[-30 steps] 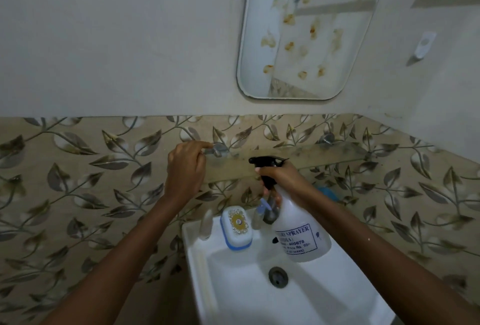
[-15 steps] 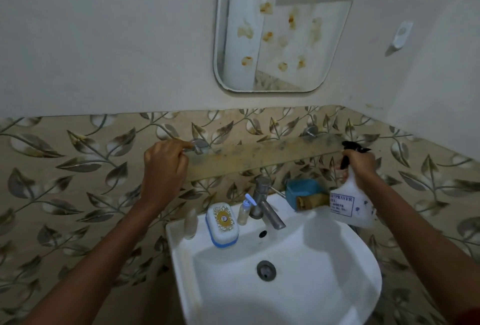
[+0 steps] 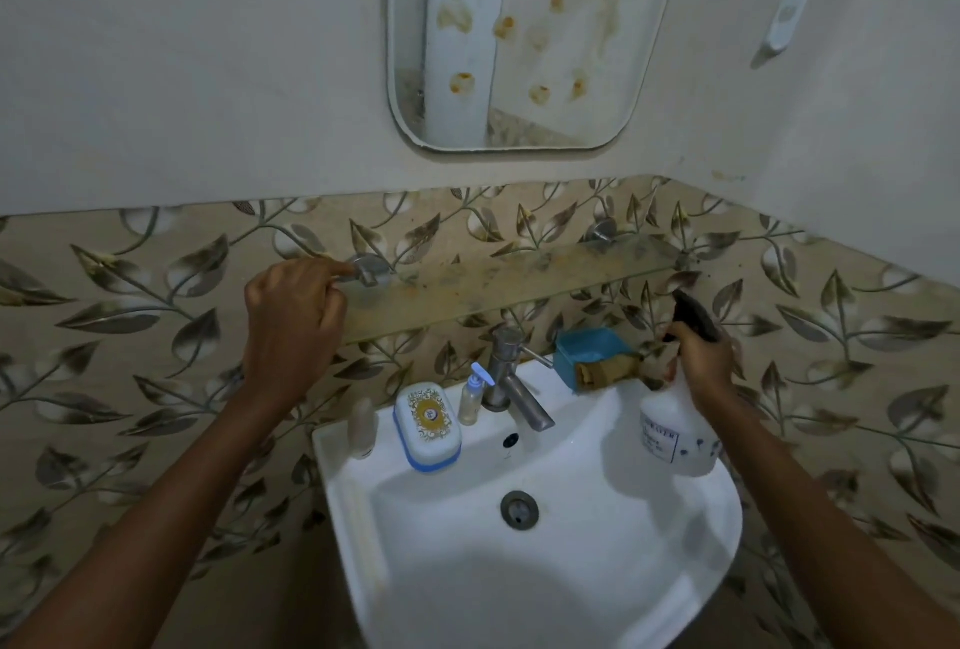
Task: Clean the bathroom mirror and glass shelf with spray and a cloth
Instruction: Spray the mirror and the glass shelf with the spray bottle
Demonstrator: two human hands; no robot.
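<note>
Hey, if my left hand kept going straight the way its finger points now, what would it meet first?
The metal shelf bracket at the left end of the glass shelf. The left hand points to the right, fingertip at or nearly on the bracket; whether they touch is unclear.

White sink (image 3: 613, 591) below leaf-patterned tiles (image 3: 156, 336), dim.
</note>
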